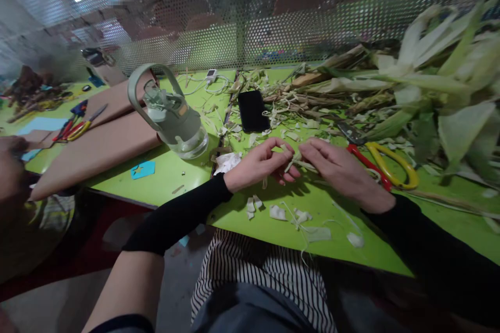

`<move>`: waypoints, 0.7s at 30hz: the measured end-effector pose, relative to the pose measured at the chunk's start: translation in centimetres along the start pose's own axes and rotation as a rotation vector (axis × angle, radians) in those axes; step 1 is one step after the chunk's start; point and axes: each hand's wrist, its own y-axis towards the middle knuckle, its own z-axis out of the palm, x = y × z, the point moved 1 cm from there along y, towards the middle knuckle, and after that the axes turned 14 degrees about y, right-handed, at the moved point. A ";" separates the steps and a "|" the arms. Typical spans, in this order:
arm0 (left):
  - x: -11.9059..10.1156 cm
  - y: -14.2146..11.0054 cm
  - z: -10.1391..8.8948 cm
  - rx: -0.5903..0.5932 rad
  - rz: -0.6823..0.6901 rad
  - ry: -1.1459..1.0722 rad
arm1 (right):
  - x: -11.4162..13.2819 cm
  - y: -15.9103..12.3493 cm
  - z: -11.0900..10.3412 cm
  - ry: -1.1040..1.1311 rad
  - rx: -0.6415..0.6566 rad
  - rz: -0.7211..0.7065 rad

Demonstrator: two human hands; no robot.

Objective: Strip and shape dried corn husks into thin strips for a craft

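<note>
Over the green table, my left hand pinches a pale strip of corn husk between thumb and fingers. My right hand is closed at the other side of the same strip, thumb and fingertips together. The two hands almost meet. Beside my right wrist lies a pair of scissors with one red and one yellow handle. Beyond my left hand, a black phone lies flat among husk scraps. Small pale scraps and thin strings are scattered on the table's near side.
A heap of corn husks covers the right back. Left of my hands stands a green water bottle, near brown folded paper with tools on it and a blue tag. A perforated metal screen backs the table. Another person's hand is at far left.
</note>
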 end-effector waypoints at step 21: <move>-1.6 -1.6 0.8 -0.066 0.252 0.683 | 1.4 -1.3 1.0 -0.196 -0.100 -0.212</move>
